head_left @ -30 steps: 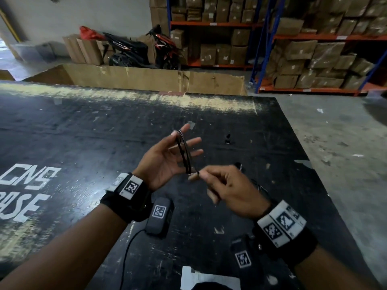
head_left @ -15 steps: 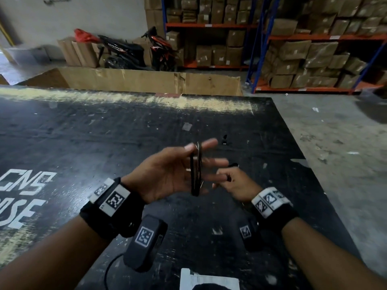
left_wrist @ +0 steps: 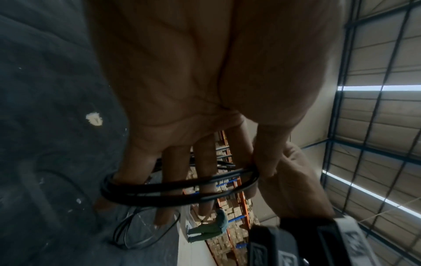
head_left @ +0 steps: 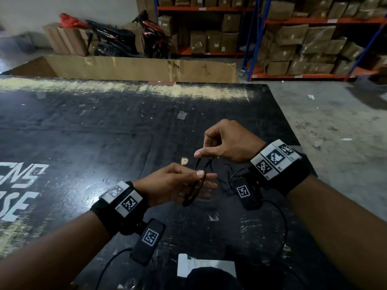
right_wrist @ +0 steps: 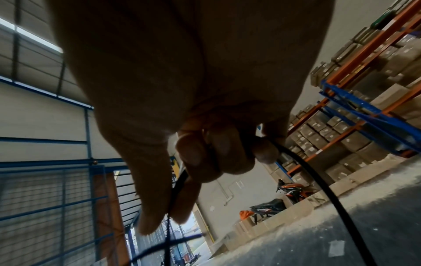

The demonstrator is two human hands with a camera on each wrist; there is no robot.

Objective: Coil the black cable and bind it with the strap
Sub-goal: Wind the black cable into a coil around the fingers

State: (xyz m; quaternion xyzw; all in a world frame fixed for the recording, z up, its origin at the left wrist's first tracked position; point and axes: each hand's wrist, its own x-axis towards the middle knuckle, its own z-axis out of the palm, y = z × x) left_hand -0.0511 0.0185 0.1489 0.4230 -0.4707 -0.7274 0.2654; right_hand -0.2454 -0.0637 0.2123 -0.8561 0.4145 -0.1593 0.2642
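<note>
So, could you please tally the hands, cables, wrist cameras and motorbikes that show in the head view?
Hands: 2, left hand and right hand
Cable: 1
Wrist cameras: 2
Motorbikes: 2
Total: 7

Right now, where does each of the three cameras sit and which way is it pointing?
Head: on the head, looking forward and down at the scuffed black tabletop; both forearms, left hand, right hand show.
Left wrist: under the left wrist, along the palm toward the fingers holding the thin black cable coil.
Right wrist: under the right wrist, toward fingers pinching cable.
Shared: all see the cable; head and right wrist see the parked motorbikes.
</note>
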